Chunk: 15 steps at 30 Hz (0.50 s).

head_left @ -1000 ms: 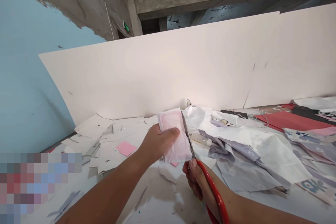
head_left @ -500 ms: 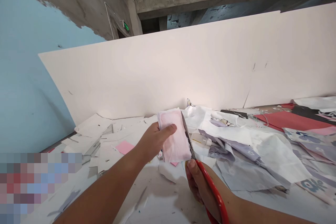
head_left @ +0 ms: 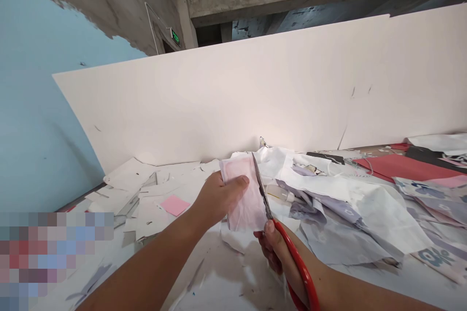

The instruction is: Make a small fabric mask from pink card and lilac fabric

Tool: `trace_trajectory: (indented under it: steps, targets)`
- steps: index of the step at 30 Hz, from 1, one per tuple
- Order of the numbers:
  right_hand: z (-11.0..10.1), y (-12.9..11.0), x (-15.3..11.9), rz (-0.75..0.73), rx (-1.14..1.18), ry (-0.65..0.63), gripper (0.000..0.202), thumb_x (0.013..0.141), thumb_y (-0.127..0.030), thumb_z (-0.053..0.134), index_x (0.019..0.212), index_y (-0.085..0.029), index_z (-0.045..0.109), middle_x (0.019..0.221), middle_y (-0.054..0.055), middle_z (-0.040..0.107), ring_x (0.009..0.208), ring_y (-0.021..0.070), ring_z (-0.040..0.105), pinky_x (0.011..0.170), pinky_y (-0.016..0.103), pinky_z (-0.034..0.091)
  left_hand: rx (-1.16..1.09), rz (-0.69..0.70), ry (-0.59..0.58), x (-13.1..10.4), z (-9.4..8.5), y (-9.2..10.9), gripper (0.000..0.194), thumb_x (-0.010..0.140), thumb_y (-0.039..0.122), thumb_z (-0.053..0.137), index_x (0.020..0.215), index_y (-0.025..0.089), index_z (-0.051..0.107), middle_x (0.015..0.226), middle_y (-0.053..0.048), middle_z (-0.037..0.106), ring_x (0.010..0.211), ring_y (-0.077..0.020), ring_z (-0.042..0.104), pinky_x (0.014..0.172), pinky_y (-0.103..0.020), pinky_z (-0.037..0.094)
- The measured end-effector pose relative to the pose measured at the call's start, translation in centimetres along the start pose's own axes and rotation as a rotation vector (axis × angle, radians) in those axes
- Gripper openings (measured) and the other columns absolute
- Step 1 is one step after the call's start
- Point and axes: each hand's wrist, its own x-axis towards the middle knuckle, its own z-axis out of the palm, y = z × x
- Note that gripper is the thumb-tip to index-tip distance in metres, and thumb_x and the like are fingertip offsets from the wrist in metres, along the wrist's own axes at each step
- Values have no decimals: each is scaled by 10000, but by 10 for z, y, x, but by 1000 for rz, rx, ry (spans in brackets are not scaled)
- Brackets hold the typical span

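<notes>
My left hand [head_left: 219,197] pinches a small pale pink rectangle of cloth [head_left: 246,209] with a whitish border, its thumb lying across the front; the fingers behind are hidden. My right hand [head_left: 279,248] is closed around the red handles of a pair of scissors [head_left: 303,272]. The dark blades point up and away, running along the right edge of the pink piece. Whether the blades touch that edge or have its fabric between them, I cannot tell. Both hands are above the littered white table [head_left: 207,272].
White card pieces [head_left: 164,180] and a pink square [head_left: 175,205] lie on the left. To the right are white and lilac fabric scraps [head_left: 328,199], a small clear bottle [head_left: 282,193] and red sheets [head_left: 404,167]. A tall white board [head_left: 233,102] stands behind.
The pink piece has shifted slightly down and toward me, with my left hand sliding a little to the right. The scissors stay along its right edge, moved only slightly.
</notes>
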Motion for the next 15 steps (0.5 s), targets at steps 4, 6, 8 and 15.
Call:
trace_trajectory:
  steps: [4, 6, 8, 15]
  targets:
    - [-2, 9, 2, 19, 29, -38, 464, 759, -642, 299, 626, -199, 336, 536, -53, 288, 509, 94, 292, 495, 240, 293, 23, 4, -12, -2, 1, 3, 279, 652, 371, 544, 483, 175, 439, 435, 44, 353, 411, -88, 349, 419, -220, 278]
    - [-3, 14, 3, 55, 69, -66, 453, 780, -621, 281, 659, -193, 365, 547, -58, 293, 493, 81, 265, 481, 232, 269, 42, -1, -15, -4, 2, 5, 309, 664, 356, 533, 466, 180, 375, 439, 56, 296, 408, -72, 301, 413, -211, 252]
    - [-3, 17, 3, 87, 98, -79, 453, 790, -611, 271, 682, -187, 390, 554, -60, 295, 491, 76, 253, 468, 223, 250, 57, -1, -21, -5, 1, 5, 334, 669, 349, 532, 463, 181, 331, 450, 62, 271, 412, -63, 272, 411, -204, 237]
    - [-2, 7, 2, 120, 67, -65, 464, 763, -629, 308, 611, -192, 337, 503, -68, 263, 469, 68, 227, 428, 207, 199, 3, 44, -120, -2, -6, -1, 277, 695, 397, 527, 562, 159, 476, 528, 26, 425, 491, -99, 411, 468, -217, 330]
